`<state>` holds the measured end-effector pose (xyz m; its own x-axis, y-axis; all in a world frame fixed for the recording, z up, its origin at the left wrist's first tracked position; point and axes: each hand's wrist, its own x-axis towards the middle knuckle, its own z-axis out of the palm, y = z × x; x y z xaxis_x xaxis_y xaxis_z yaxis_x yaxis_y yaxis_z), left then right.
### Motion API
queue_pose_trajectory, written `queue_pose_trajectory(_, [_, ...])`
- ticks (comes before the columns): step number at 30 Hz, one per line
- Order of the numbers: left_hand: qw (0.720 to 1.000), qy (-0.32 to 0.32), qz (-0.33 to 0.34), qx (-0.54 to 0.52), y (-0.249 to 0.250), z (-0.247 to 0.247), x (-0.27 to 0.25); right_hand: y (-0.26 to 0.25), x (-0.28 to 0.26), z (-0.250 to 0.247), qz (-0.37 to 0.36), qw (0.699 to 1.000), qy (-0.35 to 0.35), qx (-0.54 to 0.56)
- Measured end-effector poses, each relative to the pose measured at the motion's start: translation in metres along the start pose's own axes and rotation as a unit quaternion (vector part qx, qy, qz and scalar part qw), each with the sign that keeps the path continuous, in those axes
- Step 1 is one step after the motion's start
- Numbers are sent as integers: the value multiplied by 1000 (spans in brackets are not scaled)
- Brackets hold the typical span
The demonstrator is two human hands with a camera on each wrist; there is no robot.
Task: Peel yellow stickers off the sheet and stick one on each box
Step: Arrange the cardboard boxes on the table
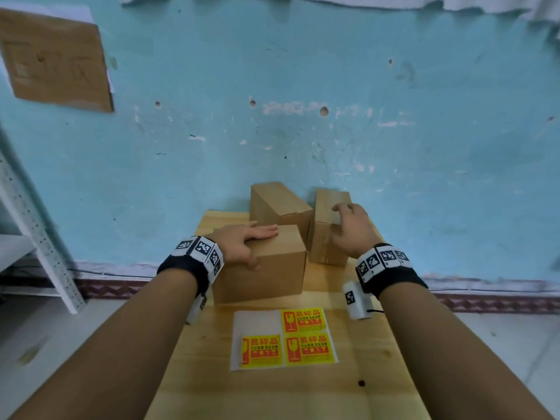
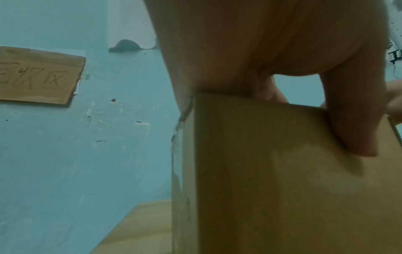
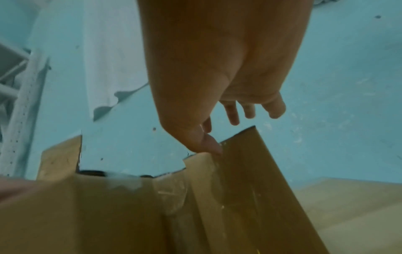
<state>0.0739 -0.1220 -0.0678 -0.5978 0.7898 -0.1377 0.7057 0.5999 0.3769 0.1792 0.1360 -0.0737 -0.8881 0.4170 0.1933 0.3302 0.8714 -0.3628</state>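
A pale wooden table (image 1: 394, 374) with visible grain is seen from above, set against a scuffed turquoise wall (image 1: 333, 86). Three plain cardboard boxes are gathered at its far end, none yet stickered. The near box (image 1: 272, 268) is covered by the left hand (image 1: 242, 241), fingers laid flat across the top and thumb pressed down the front face. The right box (image 1: 325, 237), taped along its seam, is touched by the right hand (image 1: 351, 231), fingers loosely spread over its top, thumb at its edge; a firm grasp cannot be confirmed. The back box (image 1: 278, 204) lies tilted behind. Nearer, a white backing sheet (image 1: 257, 321) lies flat, carrying three glossy yellow stickers (image 1: 304, 320) with red print; one corner space is bare. The boxes are probably best squared up, flat faces upward, before a sticker corner is lifted.
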Motion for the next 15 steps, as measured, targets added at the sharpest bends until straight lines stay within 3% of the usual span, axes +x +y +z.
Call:
queue_pose_trajectory(4, [998,-3,19,53,21,8,10,4,-32,-11,20,996,84,-35])
queue_pose_trajectory(6, [997,-17,33,70,30,9,15,4,-47,-13,33,996,81,-10])
queue_pose_trajectory(10, [987,-23,36,157,43,7,18,5,-77,-10,85,996,28,-6])
queue_pose_trajectory(15, [987,0,60,150,43,19,12,3,-109,15,134,979,-142,62])
